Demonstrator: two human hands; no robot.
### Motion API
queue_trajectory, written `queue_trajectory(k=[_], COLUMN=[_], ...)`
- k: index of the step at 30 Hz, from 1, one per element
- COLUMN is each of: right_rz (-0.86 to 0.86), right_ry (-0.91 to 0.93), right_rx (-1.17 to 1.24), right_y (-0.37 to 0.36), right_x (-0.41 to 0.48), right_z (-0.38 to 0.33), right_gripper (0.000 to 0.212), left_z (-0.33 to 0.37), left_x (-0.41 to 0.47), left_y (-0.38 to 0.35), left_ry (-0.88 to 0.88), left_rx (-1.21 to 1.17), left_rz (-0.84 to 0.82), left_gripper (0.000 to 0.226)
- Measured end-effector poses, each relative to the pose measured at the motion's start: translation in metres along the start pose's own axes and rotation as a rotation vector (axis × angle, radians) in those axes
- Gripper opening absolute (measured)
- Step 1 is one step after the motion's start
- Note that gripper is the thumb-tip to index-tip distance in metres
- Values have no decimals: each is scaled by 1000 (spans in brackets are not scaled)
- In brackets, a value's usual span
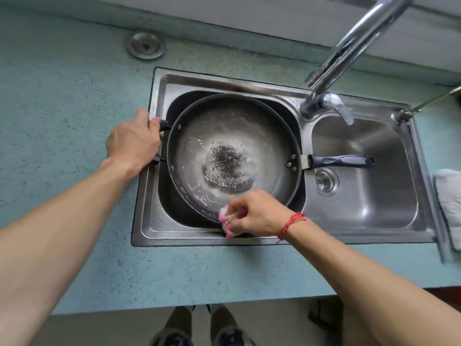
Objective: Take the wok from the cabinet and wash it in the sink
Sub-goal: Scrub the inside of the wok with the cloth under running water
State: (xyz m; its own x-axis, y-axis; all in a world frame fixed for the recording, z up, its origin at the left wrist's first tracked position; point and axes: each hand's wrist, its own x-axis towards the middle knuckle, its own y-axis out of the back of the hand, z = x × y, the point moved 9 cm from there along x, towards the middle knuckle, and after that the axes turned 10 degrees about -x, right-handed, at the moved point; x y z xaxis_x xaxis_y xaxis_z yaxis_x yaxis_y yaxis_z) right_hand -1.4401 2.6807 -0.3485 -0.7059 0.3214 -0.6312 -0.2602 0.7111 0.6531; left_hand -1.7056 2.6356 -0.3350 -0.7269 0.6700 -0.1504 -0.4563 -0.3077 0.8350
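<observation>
The dark wok [262, 136] lies in the left basin of the steel sink [154, 221], its inside soapy with a dark burnt patch at the middle. Its long black handle [341, 161] reaches right over the other basin. My left hand [133, 141] grips the small black loop handle on the wok's left side. My right hand [254, 213] holds a pink and white cloth [225, 222] against the wok's near rim.
The chrome tap [354, 46] arches from the back and its spout points over the right basin, which has a drain strainer [325, 181]. A grey cloth [449, 196] lies on the blue-green counter at the right. A round metal cap [146, 44] sits behind the sink.
</observation>
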Motion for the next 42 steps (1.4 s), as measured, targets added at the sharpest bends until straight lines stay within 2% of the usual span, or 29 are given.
queue_trajectory(k=[4, 8, 15, 20, 29, 32, 36, 39, 42], right_rz=[5, 160, 356, 632, 886, 933, 871, 931, 957], right_ry=[-58, -139, -252, -304, -292, -229, -215, -186, -238], right_rx=[-229, -402, -567, -479, -290, -186, -12, 181, 357], right_y=[19, 45, 93, 129, 174, 179, 164, 147, 139], right_x=[-16, -18, 6, 29, 78, 90, 125, 140, 143], right_z=[26, 53, 91, 106, 86, 67, 37, 19, 20], right_gripper=[8, 16, 12, 12, 6, 9, 13, 11, 9], left_z=[4, 8, 6, 5, 7, 4, 1, 2, 1], left_x=[-3, -4, -2, -1, 1, 2, 3, 3, 4], left_y=[3, 5, 5, 1, 0, -3, -4, -5, -7], left_ry=[-12, -32, -43, -62, -88, -89, -95, -110, -115], left_rx=[-12, -12, -9, -15, 4, -7, -11, -9, 5], left_rz=[0, 0, 11, -15, -8, -25, -26, -12, -3], left_gripper=[38, 37, 34, 32, 29, 28, 27, 27, 27])
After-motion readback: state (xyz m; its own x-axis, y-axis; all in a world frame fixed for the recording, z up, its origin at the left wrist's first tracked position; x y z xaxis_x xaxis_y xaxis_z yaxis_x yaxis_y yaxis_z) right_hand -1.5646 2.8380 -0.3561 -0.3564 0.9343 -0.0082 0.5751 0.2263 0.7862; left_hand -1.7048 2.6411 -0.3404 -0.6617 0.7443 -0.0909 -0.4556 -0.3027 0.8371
